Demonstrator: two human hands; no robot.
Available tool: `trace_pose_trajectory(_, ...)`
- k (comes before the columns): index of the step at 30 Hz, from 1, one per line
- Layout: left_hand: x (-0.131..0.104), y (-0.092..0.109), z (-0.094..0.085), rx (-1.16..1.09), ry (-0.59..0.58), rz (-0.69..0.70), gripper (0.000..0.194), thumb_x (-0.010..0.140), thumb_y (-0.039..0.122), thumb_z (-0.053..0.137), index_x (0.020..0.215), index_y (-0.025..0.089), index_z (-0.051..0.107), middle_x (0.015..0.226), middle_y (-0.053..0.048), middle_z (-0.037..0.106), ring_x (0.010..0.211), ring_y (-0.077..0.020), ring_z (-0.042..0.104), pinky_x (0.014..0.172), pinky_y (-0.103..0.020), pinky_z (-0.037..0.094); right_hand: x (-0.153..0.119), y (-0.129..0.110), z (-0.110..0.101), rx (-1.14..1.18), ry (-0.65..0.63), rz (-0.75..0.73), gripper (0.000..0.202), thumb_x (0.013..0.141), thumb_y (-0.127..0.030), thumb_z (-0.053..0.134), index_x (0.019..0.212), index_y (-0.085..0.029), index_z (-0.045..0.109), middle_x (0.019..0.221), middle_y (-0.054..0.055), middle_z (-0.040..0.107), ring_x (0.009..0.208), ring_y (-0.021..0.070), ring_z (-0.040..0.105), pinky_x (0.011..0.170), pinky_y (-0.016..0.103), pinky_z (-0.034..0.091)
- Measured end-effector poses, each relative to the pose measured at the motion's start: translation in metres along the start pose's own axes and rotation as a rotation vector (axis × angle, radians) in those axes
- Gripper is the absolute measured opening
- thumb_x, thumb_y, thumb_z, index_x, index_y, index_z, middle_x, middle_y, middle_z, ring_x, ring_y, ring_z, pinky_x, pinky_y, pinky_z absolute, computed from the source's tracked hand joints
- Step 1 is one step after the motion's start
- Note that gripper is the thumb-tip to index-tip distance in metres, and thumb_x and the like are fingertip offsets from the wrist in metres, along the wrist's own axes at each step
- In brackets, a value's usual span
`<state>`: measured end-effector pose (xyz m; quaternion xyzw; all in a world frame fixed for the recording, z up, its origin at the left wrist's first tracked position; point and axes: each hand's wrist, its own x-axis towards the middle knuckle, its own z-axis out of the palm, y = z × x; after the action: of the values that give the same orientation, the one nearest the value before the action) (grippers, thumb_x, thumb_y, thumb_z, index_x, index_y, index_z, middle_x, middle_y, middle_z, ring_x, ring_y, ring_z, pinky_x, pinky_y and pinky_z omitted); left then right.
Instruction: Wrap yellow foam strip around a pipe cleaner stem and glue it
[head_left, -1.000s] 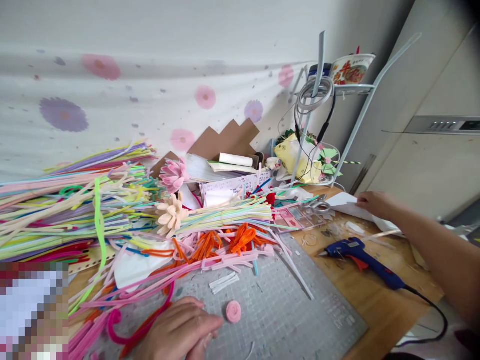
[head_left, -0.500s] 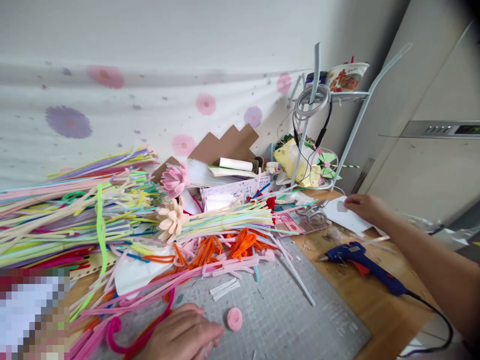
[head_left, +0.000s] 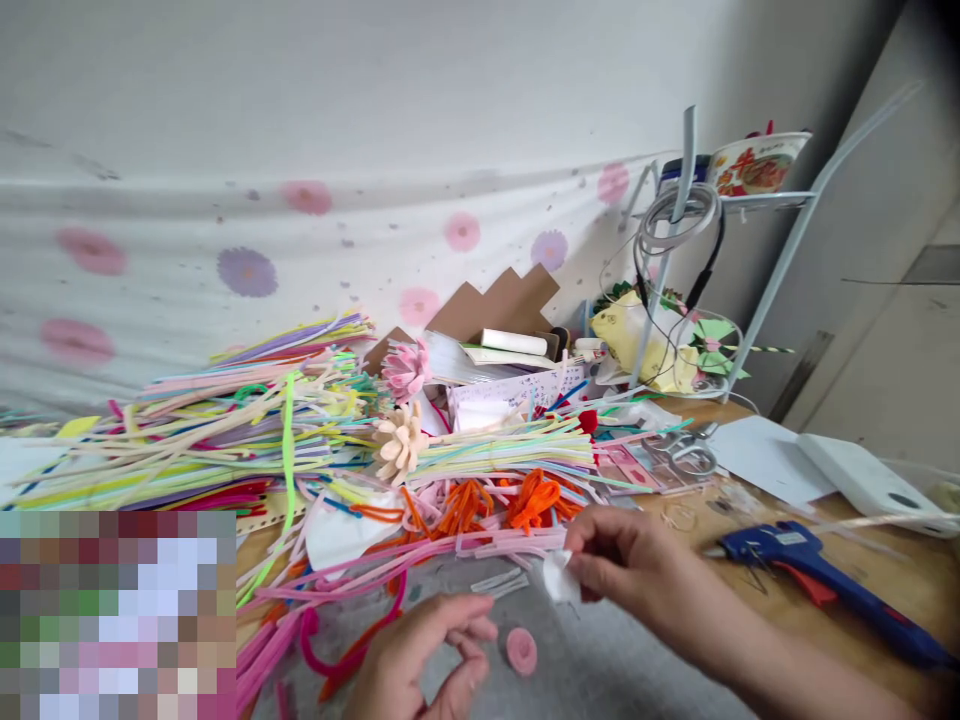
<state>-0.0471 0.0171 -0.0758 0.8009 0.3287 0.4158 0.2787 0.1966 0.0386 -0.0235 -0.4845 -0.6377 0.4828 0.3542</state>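
Over the grey cutting mat [head_left: 600, 670], my right hand [head_left: 611, 565] pinches a small white piece [head_left: 559, 577] that looks like paper. My left hand [head_left: 431, 655] is low in the view with its fingers apart and curved, holding nothing. Between and below the hands, a pink coiled disc [head_left: 521, 651] lies flat on the mat, just right of my left fingertips. Short white strips [head_left: 500, 583] lie behind it.
Pipe cleaner bundles [head_left: 195, 430] cover the left and back. Orange loops [head_left: 532, 500] lie behind my hands. A blue glue gun [head_left: 825, 580], scissors [head_left: 690, 455], white sheet [head_left: 772, 460] and white device [head_left: 870, 475] are right. A wire rack [head_left: 772, 270] stands behind.
My right hand has come from the white sheet at the right to above the mat, now with the white piece. My left hand's fingers have spread. The view has shifted rightward on the scene's left side.
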Motion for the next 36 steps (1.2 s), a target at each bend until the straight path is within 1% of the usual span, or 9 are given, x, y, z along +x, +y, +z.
trace_pose_trajectory(4,-0.003,-0.001,0.010,-0.430,0.045,-0.219,0.049,0.076,0.049,0.066,0.118,0.025,0.055,0.101,-0.008,0.069,0.081,-0.0182,0.068,0.072,-0.029,0.054,0.002,-0.002,0.043,-0.128,-0.102,-0.041,0.005,0.075,-0.016,0.052,0.071,-0.018,0.056,0.058,-0.002,0.059,0.054,0.0114,0.054,0.053,0.020,0.038)
trace_pose_trajectory(8,-0.001,0.003,0.012,-0.493,-0.009,-0.454,0.037,0.077,0.053,0.063,0.082,0.016,0.059,0.066,-0.001,0.063,0.060,-0.0140,0.063,0.058,-0.024,0.048,0.005,0.003,0.060,-0.252,-0.117,-0.101,0.007,0.074,-0.015,0.052,0.071,-0.018,0.058,0.060,-0.002,0.058,0.056,0.0116,0.053,0.051,0.019,0.037)
trace_pose_trajectory(13,0.004,0.011,0.009,-0.429,-0.041,-0.619,0.036,0.075,0.050,0.063,0.068,0.018,0.049,0.057,0.002,0.056,0.049,-0.0107,0.055,0.051,-0.022,0.041,0.004,0.007,0.057,-0.202,-0.162,-0.115,0.016,0.083,-0.028,0.048,0.074,-0.018,0.057,0.064,0.001,0.062,0.060,0.0136,0.056,0.055,0.021,0.040)
trace_pose_trajectory(16,0.008,0.016,0.009,-0.387,-0.065,-0.648,0.031,0.074,0.045,0.063,0.067,0.018,0.049,0.053,0.003,0.052,0.046,-0.0098,0.052,0.049,-0.021,0.039,0.004,0.011,0.056,-0.213,-0.207,-0.141,0.017,0.079,-0.035,0.057,0.081,-0.018,0.060,0.069,0.002,0.064,0.063,0.0153,0.056,0.056,0.022,0.040)
trace_pose_trajectory(18,0.010,0.017,0.009,-0.379,-0.084,-0.647,0.028,0.073,0.042,0.061,0.066,0.018,0.050,0.053,0.003,0.052,0.044,-0.0096,0.050,0.047,-0.021,0.038,0.004,0.014,0.057,-0.288,-0.218,-0.137,0.015,0.076,-0.032,0.061,0.077,-0.018,0.062,0.069,0.002,0.064,0.063,0.0151,0.055,0.056,0.022,0.038)
trace_pose_trajectory(21,0.010,0.018,0.009,-0.382,-0.090,-0.676,0.024,0.071,0.036,0.061,0.064,0.018,0.048,0.053,0.003,0.054,0.044,-0.0096,0.049,0.046,-0.021,0.039,0.005,0.018,0.057,-0.393,-0.214,-0.125,0.020,0.081,-0.031,0.056,0.067,-0.017,0.060,0.064,0.001,0.062,0.059,0.0134,0.052,0.054,0.021,0.034)
trace_pose_trajectory(26,0.010,0.018,0.011,-0.409,-0.094,-0.719,0.017,0.071,0.030,0.059,0.064,0.018,0.049,0.053,0.003,0.054,0.044,-0.0088,0.049,0.045,-0.020,0.039,0.003,0.022,0.052,-0.304,-0.268,-0.083,0.030,0.085,-0.040,0.052,0.067,-0.018,0.060,0.061,0.001,0.060,0.058,0.0129,0.052,0.053,0.020,0.036)
trace_pose_trajectory(32,0.009,0.018,0.013,-0.453,-0.081,-0.748,0.019,0.072,0.032,0.057,0.063,0.019,0.046,0.050,0.005,0.052,0.042,-0.0080,0.047,0.043,-0.019,0.038,0.003,0.033,0.047,-0.235,-0.324,-0.005,0.040,0.088,-0.050,0.044,0.071,-0.019,0.063,0.063,0.003,0.061,0.058,0.0145,0.053,0.054,0.021,0.040)
trace_pose_trajectory(36,0.008,0.017,0.016,-0.485,-0.089,-0.742,0.025,0.071,0.037,0.060,0.062,0.019,0.047,0.048,0.004,0.051,0.041,-0.0087,0.047,0.041,-0.020,0.037,0.002,0.042,0.047,-0.283,-0.286,-0.042,0.042,0.084,-0.055,0.049,0.069,-0.020,0.065,0.059,0.002,0.061,0.055,0.0133,0.053,0.052,0.020,0.040)
